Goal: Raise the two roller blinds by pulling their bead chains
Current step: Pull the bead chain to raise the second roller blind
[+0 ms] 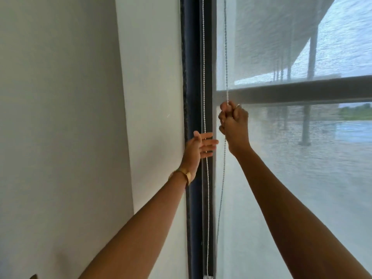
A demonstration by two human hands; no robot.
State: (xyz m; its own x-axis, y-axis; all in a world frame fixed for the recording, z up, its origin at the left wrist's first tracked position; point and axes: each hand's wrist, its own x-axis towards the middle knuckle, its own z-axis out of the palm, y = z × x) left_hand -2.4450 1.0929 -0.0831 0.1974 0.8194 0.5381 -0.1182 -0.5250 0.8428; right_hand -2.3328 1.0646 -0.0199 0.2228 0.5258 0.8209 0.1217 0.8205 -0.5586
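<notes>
The right hand [233, 122] is fisting tightly around the grey bead chain [225, 57] high against the sheer roller blind [281, 178], apparently readying a downward pull, while the left hand [198, 150] is hovering spread-fingered beside the white bead chain [204, 77].

Soft daylight enters through the translucent blind [281, 178]; the wall [60, 117] lies dimmer; outdoor detail motion-blurred, verticals bowed by wide-angle distortion

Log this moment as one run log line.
right hand: fist shut on grey bead chain | left hand: open beside white bead chain | sheer blind: down
</notes>
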